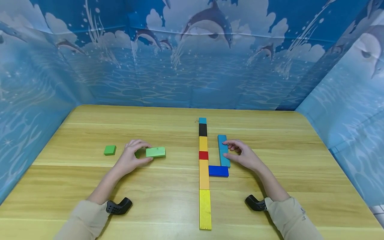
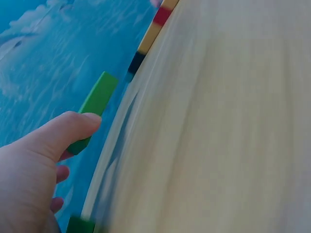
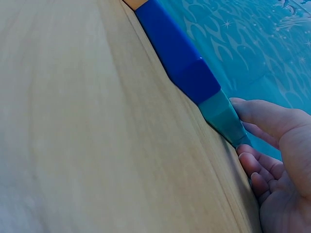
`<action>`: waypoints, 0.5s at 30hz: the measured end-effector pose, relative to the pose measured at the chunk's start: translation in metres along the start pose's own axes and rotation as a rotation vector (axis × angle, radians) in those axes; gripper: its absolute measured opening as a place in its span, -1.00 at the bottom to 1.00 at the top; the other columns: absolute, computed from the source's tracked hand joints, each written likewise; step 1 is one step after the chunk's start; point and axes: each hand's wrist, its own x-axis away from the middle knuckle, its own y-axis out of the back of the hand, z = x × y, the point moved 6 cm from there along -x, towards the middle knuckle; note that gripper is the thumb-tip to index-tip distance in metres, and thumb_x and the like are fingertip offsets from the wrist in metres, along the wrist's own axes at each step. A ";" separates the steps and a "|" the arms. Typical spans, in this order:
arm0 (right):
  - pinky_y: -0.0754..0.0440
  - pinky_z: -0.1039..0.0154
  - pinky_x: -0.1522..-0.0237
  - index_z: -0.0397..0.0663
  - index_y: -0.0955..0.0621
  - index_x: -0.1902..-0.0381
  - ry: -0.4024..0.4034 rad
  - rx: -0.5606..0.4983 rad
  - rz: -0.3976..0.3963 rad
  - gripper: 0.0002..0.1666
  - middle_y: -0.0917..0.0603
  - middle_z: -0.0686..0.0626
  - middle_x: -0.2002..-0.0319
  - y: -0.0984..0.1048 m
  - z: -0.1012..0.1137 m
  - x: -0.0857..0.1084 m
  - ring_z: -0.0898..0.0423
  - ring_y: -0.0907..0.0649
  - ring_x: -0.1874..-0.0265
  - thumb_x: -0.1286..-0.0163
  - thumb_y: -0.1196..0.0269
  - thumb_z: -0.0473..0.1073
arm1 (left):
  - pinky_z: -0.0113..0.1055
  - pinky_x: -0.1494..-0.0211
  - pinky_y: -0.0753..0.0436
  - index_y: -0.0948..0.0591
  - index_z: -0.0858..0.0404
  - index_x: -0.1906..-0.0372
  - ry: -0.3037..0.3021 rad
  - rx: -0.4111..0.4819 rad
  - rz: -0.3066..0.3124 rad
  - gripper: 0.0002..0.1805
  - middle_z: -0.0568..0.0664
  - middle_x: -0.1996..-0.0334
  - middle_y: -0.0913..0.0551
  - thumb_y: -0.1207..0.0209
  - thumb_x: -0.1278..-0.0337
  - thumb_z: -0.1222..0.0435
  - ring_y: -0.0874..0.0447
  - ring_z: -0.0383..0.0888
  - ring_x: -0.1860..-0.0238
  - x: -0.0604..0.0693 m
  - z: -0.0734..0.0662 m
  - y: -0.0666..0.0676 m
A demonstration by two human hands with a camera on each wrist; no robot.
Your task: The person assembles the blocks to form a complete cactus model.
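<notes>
My left hand (image 1: 133, 156) pinches a light green block (image 1: 156, 152) between thumb and fingers, left of the long row; a darker green patch shows inside its grip. In the left wrist view the thumb lies along this green block (image 2: 99, 94). My right hand (image 1: 244, 156) touches two light blue blocks (image 1: 224, 156) laid end to end, its thumb on the nearer one and a finger on the farther one. A dark blue block (image 1: 218, 171) lies crosswise between them and the row. In the right wrist view the other fingers curl loosely beside the light blue block (image 3: 223, 116).
A straight row of blocks runs away from me: yellow (image 1: 205, 209), orange (image 1: 204, 174), red (image 1: 203, 155), another orange, black (image 1: 202, 130) and light blue at the far end. A small green square block (image 1: 109, 150) lies left of my left hand. A dolphin-print curtain (image 1: 192, 73) surrounds the wooden table (image 1: 162, 206).
</notes>
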 end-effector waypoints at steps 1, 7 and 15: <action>-0.35 0.33 0.26 -0.15 -0.49 -0.08 0.001 0.001 0.001 -0.51 -0.46 -0.12 0.22 0.000 0.000 0.000 -0.01 -0.39 0.23 -0.20 -0.28 -0.14 | -0.08 0.04 -0.19 -0.61 0.23 0.16 -0.004 0.008 0.000 -0.59 -0.01 0.18 -0.58 -0.41 0.28 0.36 -0.36 -0.07 0.09 -0.002 -0.003 -0.004; -0.35 0.34 0.27 -0.16 -0.49 -0.08 0.013 0.006 -0.003 -0.51 -0.46 -0.11 0.22 0.000 0.003 0.000 0.00 -0.39 0.23 -0.19 -0.29 -0.16 | -0.07 0.03 -0.37 -0.60 0.27 0.12 0.014 0.045 0.048 -0.60 0.01 0.17 -0.56 -0.38 0.20 0.36 -0.38 -0.03 0.07 -0.016 -0.021 -0.030; -0.35 0.33 0.27 -0.15 -0.49 -0.08 0.012 -0.008 -0.004 -0.51 -0.46 -0.12 0.22 0.001 0.001 0.000 -0.01 -0.39 0.23 -0.19 -0.29 -0.16 | -0.11 0.04 -0.42 -0.60 0.27 0.12 0.041 0.074 0.090 -0.61 0.03 0.15 -0.56 -0.38 0.18 0.33 -0.40 -0.01 0.08 -0.034 -0.025 -0.061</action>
